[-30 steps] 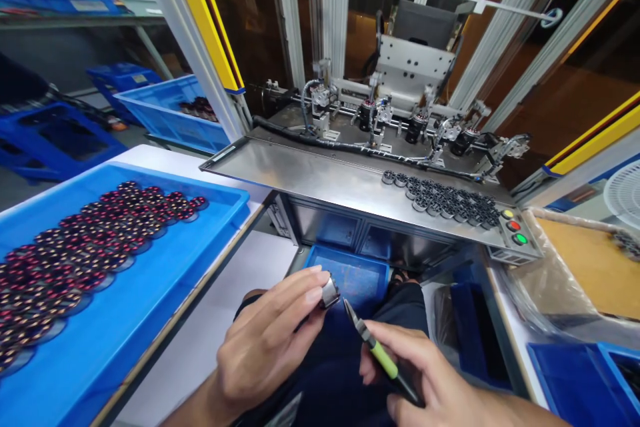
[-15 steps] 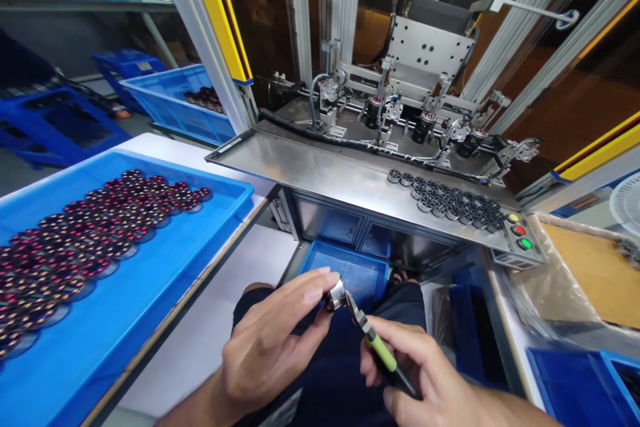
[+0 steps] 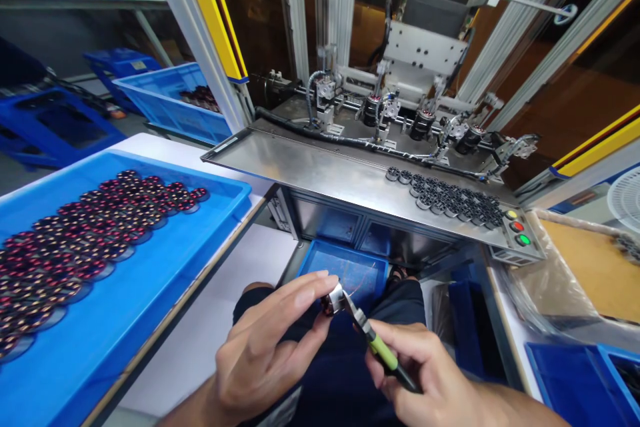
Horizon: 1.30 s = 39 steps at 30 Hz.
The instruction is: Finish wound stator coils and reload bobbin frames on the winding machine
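My left hand (image 3: 267, 347) pinches a small round metal motor part (image 3: 334, 299) with copper winding between thumb and fingertips, low in the middle of the view above my lap. Thin wire ends stick out of the part towards the right. My right hand (image 3: 430, 380) is closed round green-handled cutters (image 3: 373, 340), and their dark tips touch the part's right side. A small blue bin (image 3: 350, 270) sits under the machine shelf just behind the part.
A large blue tray (image 3: 150, 293) on the left holds several wound coils (image 3: 90, 227). On the steel shelf (image 3: 320, 177) lie several dark round parts (image 3: 450, 200), beside coloured buttons (image 3: 517, 227). Machine fixtures (image 3: 400, 113) stand behind. Blue bins stand far left and bottom right (image 3: 590, 380).
The cutters' tips have moved up from below the part to its side. The part has turned slightly in my left fingers, and its thin wire ends now show.
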{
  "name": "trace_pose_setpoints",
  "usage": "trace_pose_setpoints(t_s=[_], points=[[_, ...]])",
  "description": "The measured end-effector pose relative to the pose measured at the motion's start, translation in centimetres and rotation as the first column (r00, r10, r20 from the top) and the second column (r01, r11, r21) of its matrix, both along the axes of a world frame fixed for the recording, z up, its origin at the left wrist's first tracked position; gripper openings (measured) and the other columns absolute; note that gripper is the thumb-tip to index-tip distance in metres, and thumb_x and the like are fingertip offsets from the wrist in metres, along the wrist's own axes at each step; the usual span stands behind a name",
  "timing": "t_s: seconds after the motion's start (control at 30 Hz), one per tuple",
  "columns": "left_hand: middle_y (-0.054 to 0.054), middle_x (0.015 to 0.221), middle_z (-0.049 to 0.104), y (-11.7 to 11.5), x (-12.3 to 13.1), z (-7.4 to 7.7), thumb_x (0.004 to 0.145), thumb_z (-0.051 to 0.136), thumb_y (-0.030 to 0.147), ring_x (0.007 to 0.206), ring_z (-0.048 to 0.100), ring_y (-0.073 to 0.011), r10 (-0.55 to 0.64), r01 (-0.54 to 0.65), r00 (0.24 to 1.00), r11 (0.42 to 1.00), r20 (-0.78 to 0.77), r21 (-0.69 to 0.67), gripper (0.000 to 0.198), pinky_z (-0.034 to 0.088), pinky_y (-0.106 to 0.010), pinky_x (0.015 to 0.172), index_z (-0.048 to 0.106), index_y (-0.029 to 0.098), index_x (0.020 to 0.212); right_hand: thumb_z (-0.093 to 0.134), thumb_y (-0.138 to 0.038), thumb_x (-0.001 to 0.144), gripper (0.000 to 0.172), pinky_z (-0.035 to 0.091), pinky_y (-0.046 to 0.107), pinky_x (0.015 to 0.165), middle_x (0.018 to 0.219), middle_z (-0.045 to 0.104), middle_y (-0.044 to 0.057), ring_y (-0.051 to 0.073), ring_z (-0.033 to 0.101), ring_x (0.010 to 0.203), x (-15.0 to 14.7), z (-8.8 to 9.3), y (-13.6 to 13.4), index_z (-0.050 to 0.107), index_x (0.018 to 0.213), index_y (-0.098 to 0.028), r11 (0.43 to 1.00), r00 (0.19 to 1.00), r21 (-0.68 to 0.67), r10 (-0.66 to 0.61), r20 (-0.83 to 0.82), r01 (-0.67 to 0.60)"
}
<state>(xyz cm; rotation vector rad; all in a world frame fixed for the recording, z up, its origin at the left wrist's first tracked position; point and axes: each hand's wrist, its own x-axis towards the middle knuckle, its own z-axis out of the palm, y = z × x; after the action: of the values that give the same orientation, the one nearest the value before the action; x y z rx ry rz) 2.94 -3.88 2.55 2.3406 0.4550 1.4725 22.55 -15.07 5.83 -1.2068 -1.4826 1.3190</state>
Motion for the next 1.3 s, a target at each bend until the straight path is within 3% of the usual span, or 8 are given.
trace_pose_setpoints(t_s=[0.3, 0.6, 0.67, 0.77, 0.9, 0.97, 1.17, 1.3], points=[[-0.013, 0.112, 0.07, 0.4, 0.1, 0.7, 0.068, 0.074, -0.01, 0.107, 0.068, -0.0194, 0.08, -0.074, 0.996, 0.982, -0.028, 0.172, 0.076, 0.059, -0.033, 0.093, 0.052, 0.013, 0.136, 0.053, -0.01, 0.082, 0.055, 0.048, 0.027, 0.067, 0.084, 0.059, 0.003, 0.011, 0.055, 0.068, 0.7, -1.0, -0.8, 0.049, 0.136, -0.019, 0.99, 0.974, -0.052, -0.142, -0.174, 0.135], [-0.01, 0.101, 0.075, 0.3, -0.2, 0.9, 0.073, 0.076, 0.0, 0.094, 0.072, -0.0148, 0.29, -0.244, 0.95, 0.92, -0.113, 0.305, 0.036, 0.056, -0.023, 0.095, 0.07, 0.012, 0.107, 0.058, -0.018, 0.083, 0.05, 0.046, 0.027, 0.067, 0.085, 0.055, 0.002, 0.011, 0.052, 0.07, 1.0, -1.8, -1.0, 0.052, 0.133, -0.018, 0.978, 0.958, -0.114, -0.195, -0.212, 0.174], [-0.009, 0.105, 0.075, 0.4, -0.3, 0.6, 0.069, 0.078, -0.002, 0.094, 0.072, -0.0148, 0.273, -0.257, 0.961, 0.942, -0.047, 0.217, 0.044, 0.056, -0.022, 0.094, 0.07, 0.014, 0.109, 0.058, -0.019, 0.083, 0.052, 0.046, 0.027, 0.068, 0.086, 0.056, 0.003, 0.012, 0.052, 0.071, 0.9, -2.0, -0.7, 0.05, 0.135, -0.018, 0.981, 0.965, -0.117, -0.178, -0.194, 0.157], [-0.004, 0.114, 0.073, 0.8, -1.0, -0.3, 0.073, 0.079, 0.006, 0.098, 0.072, -0.0164, 0.069, 0.009, 0.973, 0.942, 0.221, -0.335, 0.052, 0.059, -0.025, 0.09, 0.066, 0.024, 0.12, 0.052, -0.017, 0.086, 0.054, 0.049, 0.029, 0.073, 0.093, 0.059, 0.005, 0.014, 0.056, 0.076, 1.4, -1.7, 0.9, 0.047, 0.14, -0.021, 0.988, 0.988, 0.016, -0.154, -0.007, 0.154], [0.0, 0.111, 0.075, 1.9, -2.1, -1.2, 0.074, 0.082, 0.029, 0.097, 0.072, -0.0149, -0.036, 0.626, 0.741, 0.401, 0.671, -0.669, 0.046, 0.057, -0.021, 0.088, 0.068, 0.032, 0.118, 0.052, -0.014, 0.081, 0.062, 0.047, 0.031, 0.089, 0.106, 0.056, 0.008, 0.019, 0.058, 0.095, 3.7, -0.1, 8.0, 0.049, 0.142, -0.02, 0.879, 0.801, 0.461, -0.359, 0.479, 0.118], [-0.002, 0.111, 0.075, 2.2, -2.6, -1.4, 0.072, 0.084, 0.027, 0.096, 0.073, -0.0143, -0.004, 0.718, 0.666, 0.272, 0.746, -0.64, 0.047, 0.056, -0.019, 0.088, 0.07, 0.031, 0.117, 0.056, -0.017, 0.077, 0.065, 0.047, 0.031, 0.091, 0.11, 0.055, 0.01, 0.02, 0.059, 0.093, 4.7, 0.7, 13.6, 0.05, 0.142, -0.016, 0.865, 0.572, 0.493, -0.451, 0.685, 0.092], [-0.004, 0.111, 0.075, 2.3, -3.4, -2.2, 0.072, 0.084, 0.026, 0.098, 0.072, -0.015, 0.079, 0.752, 0.615, 0.24, 0.785, -0.613, 0.05, 0.054, -0.02, 0.089, 0.068, 0.03, 0.12, 0.058, -0.024, 0.078, 0.047, 0.047, 0.035, 0.087, 0.106, 0.061, 0.017, 0.029, 0.06, 0.097, 4.0, -0.2, 28.1, 0.065, 0.122, -0.012, 0.923, 0.288, 0.377, -0.382, 0.878, 0.074], [-0.005, 0.114, 0.072, 1.3, -7.2, -3.3, 0.068, 0.086, 0.025, 0.099, 0.07, -0.0157, 0.202, 0.537, 0.766, 0.322, 0.611, -0.78, 0.061, 0.054, -0.022, 0.089, 0.063, 0.029, 0.124, 0.054, -0.029, 0.083, 0.033, 0.047, 0.037, 0.084, 0.1, 0.062, 0.02, 0.03, 0.06, 0.093, 1.9, -2.0, 32.0, 0.069, 0.105, -0.009, 0.917, 0.222, 0.397, -0.395, 0.892, 0.039]])
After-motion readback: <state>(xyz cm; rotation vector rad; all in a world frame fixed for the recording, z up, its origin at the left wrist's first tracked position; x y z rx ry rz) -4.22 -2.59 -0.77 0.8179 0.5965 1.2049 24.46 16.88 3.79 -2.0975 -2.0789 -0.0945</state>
